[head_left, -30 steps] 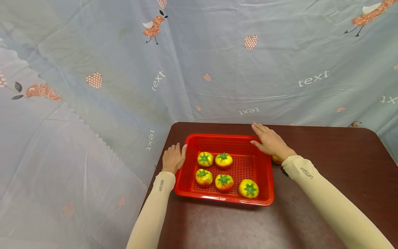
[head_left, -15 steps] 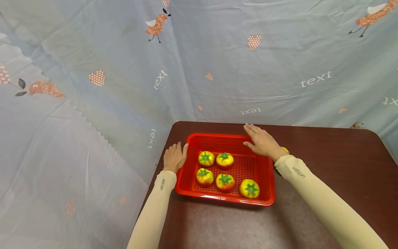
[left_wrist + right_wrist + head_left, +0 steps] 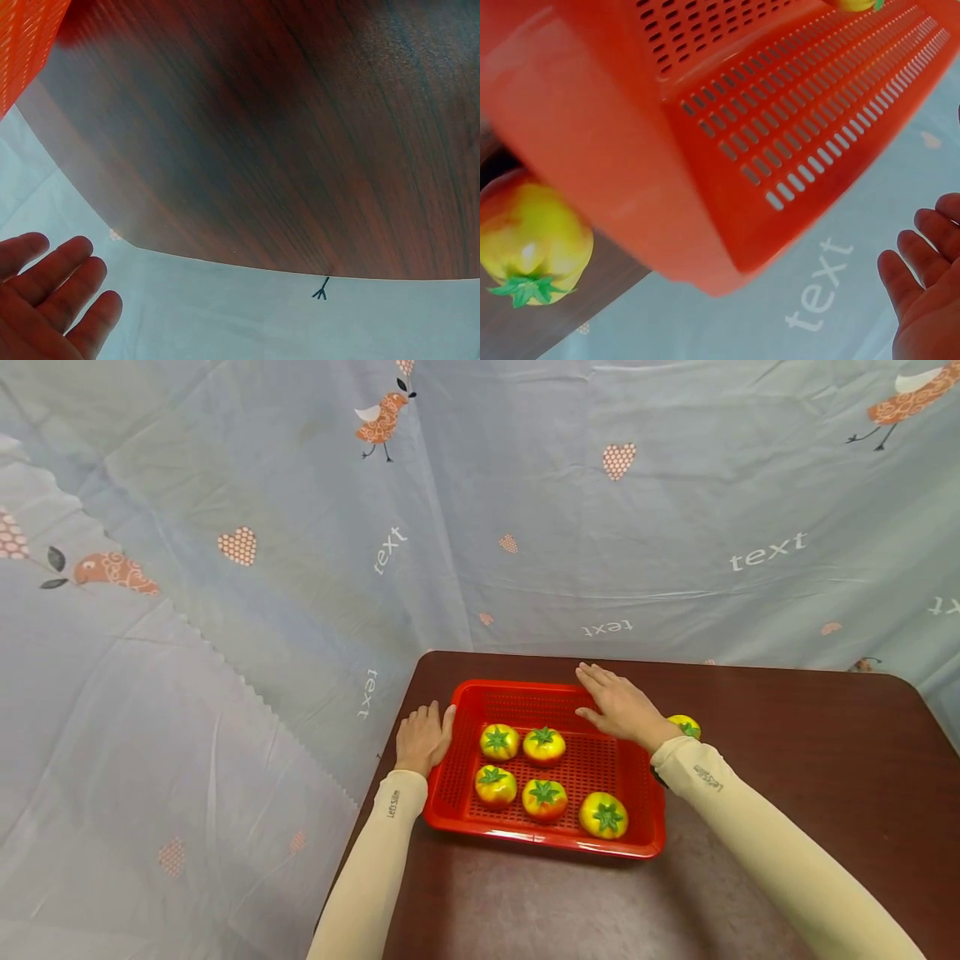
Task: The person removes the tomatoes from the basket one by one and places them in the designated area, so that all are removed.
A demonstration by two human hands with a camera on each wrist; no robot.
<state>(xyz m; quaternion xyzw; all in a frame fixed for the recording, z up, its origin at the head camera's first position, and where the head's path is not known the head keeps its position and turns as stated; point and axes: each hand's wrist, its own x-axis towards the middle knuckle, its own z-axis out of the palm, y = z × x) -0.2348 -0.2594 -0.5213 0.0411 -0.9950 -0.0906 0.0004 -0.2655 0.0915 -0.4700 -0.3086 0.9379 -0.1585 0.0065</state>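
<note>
A red plastic basket (image 3: 637,847) holds several yellow-red tomatoes with green star-shaped tops, among them a front-right tomato (image 3: 603,815). My left hand (image 3: 421,739) is at the basket's left rim, its thumb right at the edge; in the left wrist view its fingers (image 3: 56,274) are extended with nothing between them. Over the back right part of the basket is my right hand (image 3: 622,706), palm down with fingers outstretched, holding nothing. Another tomato (image 3: 684,726) lies outside the basket, just beyond its right side and partly behind my right wrist.
The basket stands on a dark brown wooden table (image 3: 795,777) with rounded corners. A grey-blue curtain (image 3: 525,485) printed with birds and hearts hangs behind the table and along its left side.
My right hand has moved left, from the basket's right rim to over its back right part, uncovering the tomato outside. The left hand stays at the left rim.
</note>
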